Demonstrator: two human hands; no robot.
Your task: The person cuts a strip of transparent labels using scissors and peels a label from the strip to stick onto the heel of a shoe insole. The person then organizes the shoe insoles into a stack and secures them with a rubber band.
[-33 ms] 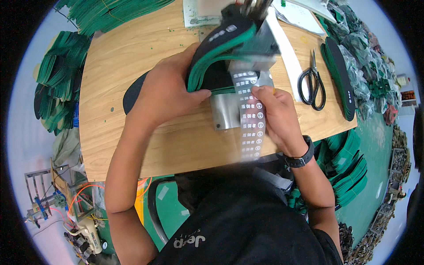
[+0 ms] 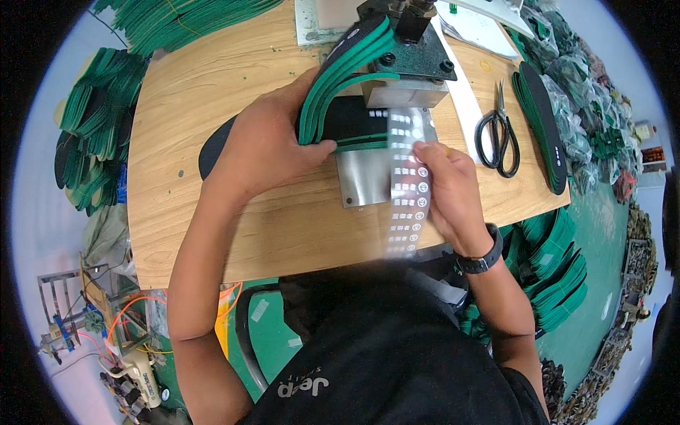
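A stack of green-edged black insoles (image 2: 340,78) stands bent on edge against the small metal press (image 2: 407,60) near the far side of the wooden table (image 2: 212,92). Its lower end lies on the press's flat steel base plate (image 2: 361,177), its upper end curves up beside the press head. The left hand (image 2: 265,145) is clamped on this stack from the near-left side, thumb pressing on the bottom edges, fingers wrapped over the top, so the insoles sit just beyond and to the right of the palm.

A shiny strip of printed labels (image 2: 405,184) runs from under the press block toward the table's near edge, over the base plate. The right hand (image 2: 450,195) lies immediately right of the strip, fingertips pinching its edge just below the press; the strip is blurred lower down. A dark watch (image 2: 482,258) is on that wrist.

Right of the press lie black-handled scissors (image 2: 498,138), and further right a single black insole with green rim (image 2: 542,127) near the table edge. Left of the press, another black insole (image 2: 212,145) pokes out from under the left wrist. Piles of green insoles (image 2: 95,127) sit off the table, well left of the press.
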